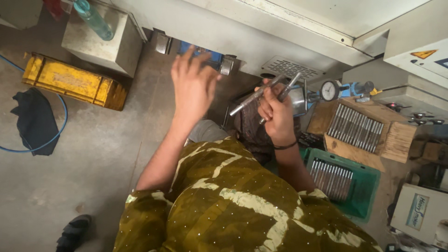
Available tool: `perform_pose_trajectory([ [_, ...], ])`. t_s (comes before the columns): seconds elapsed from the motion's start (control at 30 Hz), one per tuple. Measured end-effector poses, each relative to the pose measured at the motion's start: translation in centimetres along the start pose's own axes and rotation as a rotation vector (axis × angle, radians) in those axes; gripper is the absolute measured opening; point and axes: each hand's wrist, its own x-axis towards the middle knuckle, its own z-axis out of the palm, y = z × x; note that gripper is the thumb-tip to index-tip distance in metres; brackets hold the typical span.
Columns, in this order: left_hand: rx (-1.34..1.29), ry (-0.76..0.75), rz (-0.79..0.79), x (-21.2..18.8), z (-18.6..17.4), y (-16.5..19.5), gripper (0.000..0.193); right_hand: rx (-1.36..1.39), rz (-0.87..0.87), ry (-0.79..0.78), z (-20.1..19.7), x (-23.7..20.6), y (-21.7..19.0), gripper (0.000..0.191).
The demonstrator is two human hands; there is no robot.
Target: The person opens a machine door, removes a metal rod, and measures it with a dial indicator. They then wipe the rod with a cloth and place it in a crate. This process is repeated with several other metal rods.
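Above lap: right hand (276,114) gripping two metal rods (261,93), left hand (192,84) open, empty (trays' rods blurred, uncountable).

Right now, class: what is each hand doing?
Left hand: open, fingers spread, holding nothing.
Right hand: closed on two metal rods.

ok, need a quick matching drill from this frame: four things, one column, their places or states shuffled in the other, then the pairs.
Things:
1. right hand
2. left hand
3. green crate
4. yellow block

Places or states:
A. on the floor beside a dark cloth
B. raised, fingers spread, holding nothing
C. gripping two metal rods
D. holds a row of metal rods

Pairs: 1-C, 2-B, 3-D, 4-A
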Motion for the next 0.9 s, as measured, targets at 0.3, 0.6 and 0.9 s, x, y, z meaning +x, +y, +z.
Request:
perform_pose_trajectory([
  [0.3,-0.587,-0.075,0.322,-2.2,0.8,3.6,0.04,0.43,0.167,-0.244,-1.4,0.4,2.1,0.018],
  [0.6,-0.893,-0.004,0.325,-2.9,-1.2,5.6,0.027,-0.047,0.183,-0.257,-1.0,-1.2,5.9,0.027],
  [0.9,-0.902,0.04,0.39,-2.7,-3.9,6.5,0.023,-0.356,-0.326,-0.245,1.2,-1.8,0.8,0.031],
])
